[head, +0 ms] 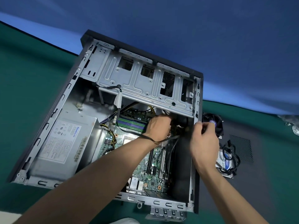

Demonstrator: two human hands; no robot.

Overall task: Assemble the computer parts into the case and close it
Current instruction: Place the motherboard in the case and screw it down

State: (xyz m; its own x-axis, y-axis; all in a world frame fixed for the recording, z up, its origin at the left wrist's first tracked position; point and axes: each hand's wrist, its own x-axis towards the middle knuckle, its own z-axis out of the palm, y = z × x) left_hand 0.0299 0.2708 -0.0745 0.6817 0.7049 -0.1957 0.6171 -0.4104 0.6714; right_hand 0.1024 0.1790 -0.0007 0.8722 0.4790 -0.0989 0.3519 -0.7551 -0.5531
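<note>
- Meanwhile, open computer case (90, 65) lying on its side on green table (24, 78), side panel off, interior facing up.
- Grey power supply (64, 143) seated at left of case; perforated drive cage (145, 81) spanning far end.
- Green motherboard (155, 175) mounted on case floor, purple memory sticks (131, 125) already slotted.
- Dark side panel (252, 159) flat on table to right of case, bearing hard drive (224, 160) with coiled black cable, and cooling fan (213, 125) just beyond case wall.
- Left hand (157, 128) reaching deep under cage edge, fingers curled around dark cable or connector (176, 136); exact part hidden by hand.
- Right hand (204, 138) at right case wall, fingers bent toward same spot; whether pinching anything cannot be told, blurred.
- Likely step: seating a connector near board's far corner. Best done by aligning plug squarely, pressing straight down, steadying cable with other hand, keeping loose leads clear of slots.
- Fan, drive and panel still outside: assembly judged roughly midway.
</note>
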